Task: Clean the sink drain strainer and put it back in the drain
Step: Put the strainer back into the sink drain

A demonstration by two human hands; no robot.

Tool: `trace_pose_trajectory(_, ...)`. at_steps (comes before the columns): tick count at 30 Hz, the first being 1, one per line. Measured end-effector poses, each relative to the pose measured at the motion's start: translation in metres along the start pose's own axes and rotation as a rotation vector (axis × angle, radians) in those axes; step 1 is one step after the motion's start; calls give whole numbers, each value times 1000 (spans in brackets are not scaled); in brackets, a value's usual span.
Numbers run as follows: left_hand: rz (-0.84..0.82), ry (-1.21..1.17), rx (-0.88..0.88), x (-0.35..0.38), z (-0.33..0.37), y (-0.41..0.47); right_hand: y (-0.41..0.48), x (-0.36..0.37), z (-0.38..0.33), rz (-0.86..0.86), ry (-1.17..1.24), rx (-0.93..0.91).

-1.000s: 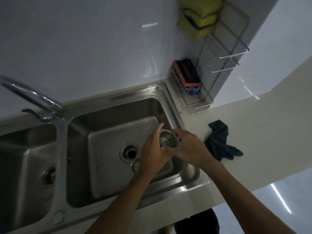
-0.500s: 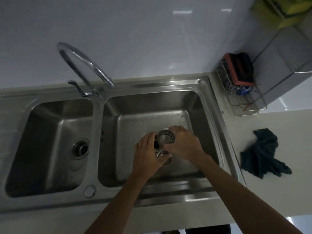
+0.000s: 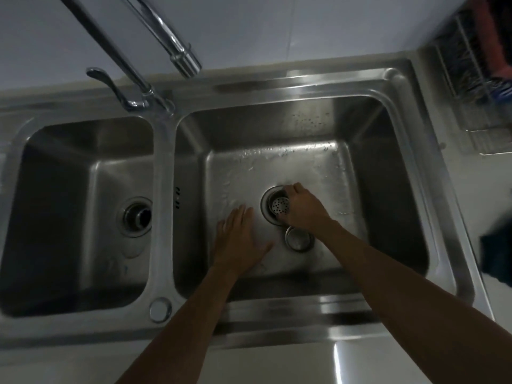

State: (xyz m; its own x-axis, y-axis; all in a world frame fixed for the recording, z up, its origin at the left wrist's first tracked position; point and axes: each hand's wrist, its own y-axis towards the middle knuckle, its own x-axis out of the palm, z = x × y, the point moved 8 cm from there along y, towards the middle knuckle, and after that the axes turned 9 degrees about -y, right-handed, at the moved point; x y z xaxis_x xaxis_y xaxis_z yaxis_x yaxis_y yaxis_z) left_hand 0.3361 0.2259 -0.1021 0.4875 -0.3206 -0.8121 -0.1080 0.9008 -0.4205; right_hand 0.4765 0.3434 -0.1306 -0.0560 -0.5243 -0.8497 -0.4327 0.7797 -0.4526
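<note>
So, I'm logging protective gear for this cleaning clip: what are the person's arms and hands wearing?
Nothing shows. The left hand and the right hand are bare, with no gloves. Both forearms are uncovered right to the bottom edge of the picture, so no sleeves appear. I see no watch, bracelet or ring at either wrist or on the fingers, though the light is dim and small items could be missed.

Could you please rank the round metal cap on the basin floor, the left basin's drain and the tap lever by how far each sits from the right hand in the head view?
From the right hand, which holds the strainer at the drain:
1. Round metal cap, just below the hand on the right basin's floor.
2. Left basin's drain, across the divider to the left.
3. Tap lever, up at the back-left ledge.
</note>
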Motion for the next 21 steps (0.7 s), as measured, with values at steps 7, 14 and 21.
trace_pose_trajectory(7, -21, 12, 7, -5, 1, 7, 6, 12, -3, 23, -187, -26)
trace_pose_trajectory(14, -27, 65, 6, -11, -4, 2, -16, 0, 4, 53, -122, -2)
trace_pose_trajectory(21, -23, -37, -2, -12, -1, -6, -72, 11, 3, -95, -248, -109)
